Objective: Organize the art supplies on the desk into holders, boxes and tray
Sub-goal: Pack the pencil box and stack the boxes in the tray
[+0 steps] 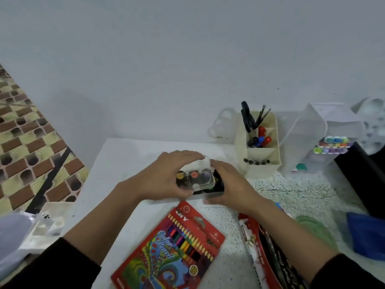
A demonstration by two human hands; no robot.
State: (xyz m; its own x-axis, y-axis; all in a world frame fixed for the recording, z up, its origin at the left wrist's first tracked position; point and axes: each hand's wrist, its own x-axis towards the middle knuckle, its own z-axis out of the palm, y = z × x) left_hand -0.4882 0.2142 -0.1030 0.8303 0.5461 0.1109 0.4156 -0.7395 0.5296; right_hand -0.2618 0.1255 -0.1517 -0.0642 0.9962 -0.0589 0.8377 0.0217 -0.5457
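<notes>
The left hand [166,174] is curled round a clear lid [198,174], fingers arched over its far edge and thumb tucked under the near one, so the lid hangs tilted just above a dark paint box [210,191] in the middle of the desk [125,151]. The right hand [229,184] cups the right end of that box, thumb against its near wall and fingers bent over the top. That grip looks meant to keep the box from sliding while the lid is lined up and pressed on. Round spots of orange and yellow paint show through the clear plastic, so the lid sits over the paints rather than beside them; whether any edge has already seated I cannot tell. Just nearer the person lies a red pencil box [173,245], flat and askew, and beside it on the right a long pastel box [260,247], partly under the right forearm; both look closed and probably wait for a place. Farther back stands a cream holder [260,161] with markers [261,138] and scissors [246,117] upright in its compartments, so that sorting seems done. To its right a white mesh tray [308,130] leans beside stacked paint pots [333,144], and a white palette [48,222] sits at the desk's left edge.
</notes>
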